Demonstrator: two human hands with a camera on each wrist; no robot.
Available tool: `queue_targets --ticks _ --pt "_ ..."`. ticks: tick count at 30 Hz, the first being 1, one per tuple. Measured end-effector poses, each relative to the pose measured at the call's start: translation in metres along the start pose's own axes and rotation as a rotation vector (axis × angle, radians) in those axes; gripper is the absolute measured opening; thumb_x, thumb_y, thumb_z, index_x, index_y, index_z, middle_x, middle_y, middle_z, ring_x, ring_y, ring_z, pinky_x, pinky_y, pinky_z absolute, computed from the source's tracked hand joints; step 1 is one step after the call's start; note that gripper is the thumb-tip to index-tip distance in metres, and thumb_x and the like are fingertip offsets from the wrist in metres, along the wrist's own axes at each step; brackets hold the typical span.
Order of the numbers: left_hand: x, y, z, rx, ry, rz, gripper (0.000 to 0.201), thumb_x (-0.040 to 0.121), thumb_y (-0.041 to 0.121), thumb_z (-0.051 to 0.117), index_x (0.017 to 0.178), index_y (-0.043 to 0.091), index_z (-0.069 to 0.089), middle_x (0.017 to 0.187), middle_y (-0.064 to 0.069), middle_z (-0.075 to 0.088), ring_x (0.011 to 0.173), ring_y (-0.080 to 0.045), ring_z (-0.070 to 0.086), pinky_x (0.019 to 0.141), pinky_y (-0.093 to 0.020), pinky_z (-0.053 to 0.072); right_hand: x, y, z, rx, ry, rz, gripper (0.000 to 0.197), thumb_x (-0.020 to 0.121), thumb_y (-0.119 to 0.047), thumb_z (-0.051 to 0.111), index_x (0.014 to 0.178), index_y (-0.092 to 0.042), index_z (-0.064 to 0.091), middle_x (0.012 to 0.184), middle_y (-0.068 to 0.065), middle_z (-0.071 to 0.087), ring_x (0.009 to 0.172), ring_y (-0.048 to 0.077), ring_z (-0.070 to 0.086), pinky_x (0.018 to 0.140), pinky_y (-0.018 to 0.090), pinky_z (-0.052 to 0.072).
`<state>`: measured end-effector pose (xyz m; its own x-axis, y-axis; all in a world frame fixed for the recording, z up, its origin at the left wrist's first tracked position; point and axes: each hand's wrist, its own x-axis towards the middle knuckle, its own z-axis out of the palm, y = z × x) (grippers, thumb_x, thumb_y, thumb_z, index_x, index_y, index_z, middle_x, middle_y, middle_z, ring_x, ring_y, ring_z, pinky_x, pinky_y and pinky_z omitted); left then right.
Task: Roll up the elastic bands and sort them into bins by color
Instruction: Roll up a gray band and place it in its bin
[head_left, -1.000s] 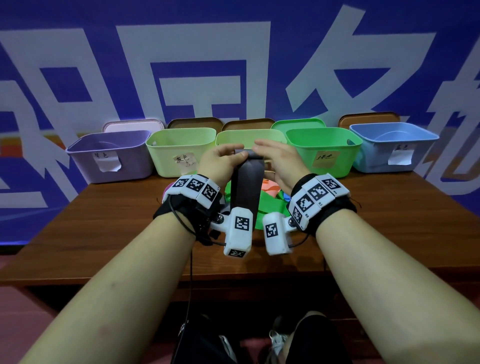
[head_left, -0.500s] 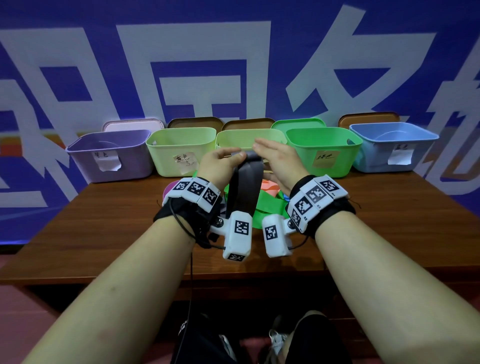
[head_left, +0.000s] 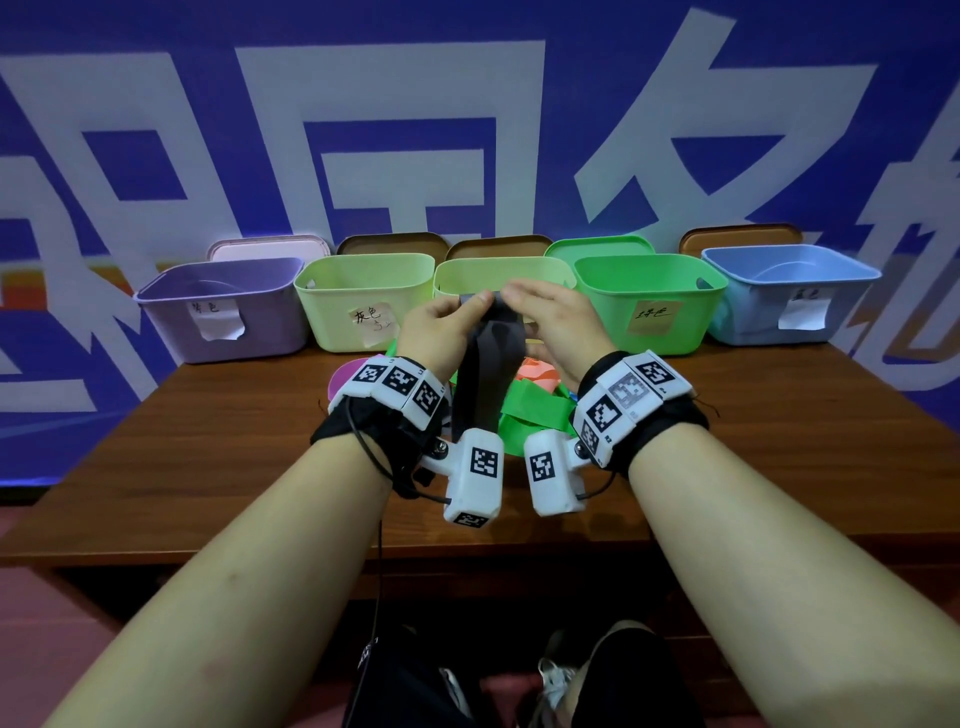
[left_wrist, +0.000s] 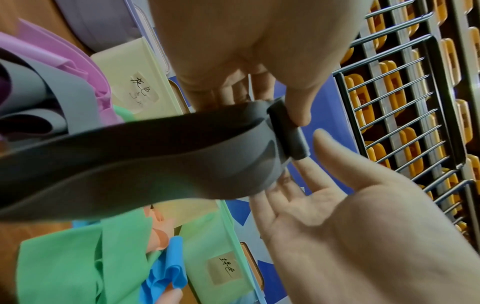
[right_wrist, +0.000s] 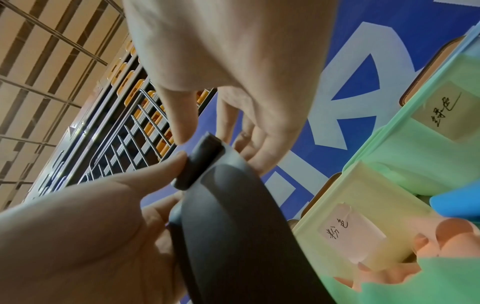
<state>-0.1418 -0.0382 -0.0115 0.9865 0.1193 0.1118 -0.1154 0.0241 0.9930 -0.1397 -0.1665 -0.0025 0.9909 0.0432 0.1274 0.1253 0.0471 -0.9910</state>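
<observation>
A dark grey elastic band (head_left: 488, 364) hangs between my two raised hands, its top end turned into a small roll (left_wrist: 285, 131). My left hand (head_left: 467, 306) pinches that roll, thumb (left_wrist: 298, 111) on top and fingers behind. My right hand (head_left: 530, 301) lies against the band with nearly straight fingers (left_wrist: 283, 189) behind it and its thumb (right_wrist: 182, 127) at the end of the roll (right_wrist: 200, 162). The band's lower end drops behind the wrist cameras. Loose green (head_left: 530, 410), salmon (head_left: 540, 371) and purple (head_left: 345, 374) bands lie piled on the table beneath.
Five labelled bins line the table's far edge: purple (head_left: 223, 312), light green (head_left: 363, 296), pale yellow-green (head_left: 498, 273), green (head_left: 649, 296), blue (head_left: 789, 296). Lids lean behind them. A blue band (left_wrist: 166, 273) lies in the pile. Brown tabletop (head_left: 208, 467) stretches on both sides.
My right hand, lifted off with fingers spread half a second ago, has come back against the band's top end. The left hand has kept its pinch on the roll.
</observation>
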Motion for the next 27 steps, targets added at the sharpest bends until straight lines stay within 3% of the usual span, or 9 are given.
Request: queue_targets --ticks 2,4,9,12,14,19,21,23,27 --pt "0.004 0.000 0.000 0.019 0.030 -0.009 0.053 0.051 0.066 0.068 0.071 0.016 0.073 0.080 -0.009 0.070 0.080 -0.028 0.066 0.086 -0.047 0.051 0.002 0.001 0.000 -0.003 -0.018 -0.006 0.021 0.089 -0.003 0.058 0.108 -0.006 0.065 0.107 0.015 0.067 0.088 0.023 0.063 0.073 0.033 0.053" --pt "0.004 0.002 0.000 0.046 0.005 -0.011 0.065 0.052 0.071 0.064 0.080 0.013 0.071 0.085 -0.008 0.070 0.083 -0.025 0.065 0.085 -0.048 0.051 0.002 0.000 0.000 -0.039 0.009 -0.024 0.013 0.090 -0.007 0.059 0.098 -0.008 0.069 0.094 0.014 0.069 0.081 0.024 0.065 0.072 0.036 0.055" --pt "-0.003 0.011 0.003 -0.012 -0.021 0.022 0.007 0.088 0.022 0.066 0.083 0.017 0.065 0.090 -0.014 0.067 0.087 -0.028 0.064 0.091 -0.050 0.050 0.006 -0.002 0.004 -0.148 0.113 -0.003 0.057 0.072 -0.053 0.066 0.083 0.003 0.069 0.080 0.015 0.070 0.075 0.029 0.066 0.079 0.047 0.054" --pt "-0.004 0.015 0.001 -0.027 -0.007 -0.002 0.036 0.085 0.039 0.067 0.084 0.003 0.067 0.080 -0.017 0.063 0.077 -0.027 0.059 0.080 -0.044 0.050 0.001 -0.005 0.004 -0.103 0.023 -0.082 0.006 0.086 -0.019 0.066 0.087 -0.013 0.068 0.083 0.004 0.067 0.079 0.019 0.063 0.077 0.036 0.052" --pt "-0.004 0.017 0.000 0.016 -0.019 -0.014 0.064 0.072 0.058 0.068 0.090 -0.003 0.067 0.081 -0.019 0.062 0.076 -0.028 0.059 0.077 -0.042 0.049 0.001 -0.008 0.004 -0.115 0.043 -0.117 0.003 0.086 -0.013 0.066 0.083 -0.012 0.066 0.082 0.008 0.066 0.077 0.022 0.062 0.073 0.037 0.053" --pt "-0.007 0.030 0.000 -0.058 -0.112 0.009 0.002 0.090 0.010 0.062 0.092 0.012 0.063 0.077 -0.004 0.066 0.060 -0.011 0.062 0.057 -0.022 0.051 0.009 -0.012 0.005 -0.184 0.149 -0.072 0.066 0.057 -0.068 0.065 0.077 -0.006 0.064 0.071 0.014 0.055 0.067 0.024 0.055 0.076 0.056 0.052" --pt "-0.007 0.038 -0.002 -0.035 -0.084 0.040 0.009 0.093 0.012 0.058 0.087 0.008 0.064 0.069 -0.003 0.065 0.052 -0.009 0.060 0.052 -0.021 0.050 0.003 -0.021 0.006 -0.165 0.097 -0.083 0.052 0.069 -0.060 0.066 0.079 -0.009 0.065 0.076 0.009 0.062 0.073 0.024 0.060 0.079 0.051 0.052" --pt "-0.008 0.048 -0.004 0.020 -0.049 0.068 0.028 0.094 0.028 0.058 0.091 0.002 0.067 0.078 -0.015 0.066 0.066 -0.019 0.063 0.065 -0.032 0.054 -0.002 -0.029 0.006 -0.082 0.045 -0.121 0.013 0.085 -0.027 0.067 0.089 -0.016 0.065 0.084 0.002 0.066 0.083 0.023 0.063 0.080 0.043 0.052" --pt "-0.017 0.071 -0.003 0.034 -0.071 0.104 0.037 0.092 0.037 0.059 0.096 0.000 0.065 0.092 -0.026 0.063 0.080 -0.028 0.059 0.082 -0.041 0.053 -0.005 -0.049 0.004 -0.101 0.093 -0.181 0.008 0.087 -0.009 0.065 0.083 -0.015 0.063 0.088 0.009 0.068 0.084 0.026 0.066 0.074 0.037 0.055"
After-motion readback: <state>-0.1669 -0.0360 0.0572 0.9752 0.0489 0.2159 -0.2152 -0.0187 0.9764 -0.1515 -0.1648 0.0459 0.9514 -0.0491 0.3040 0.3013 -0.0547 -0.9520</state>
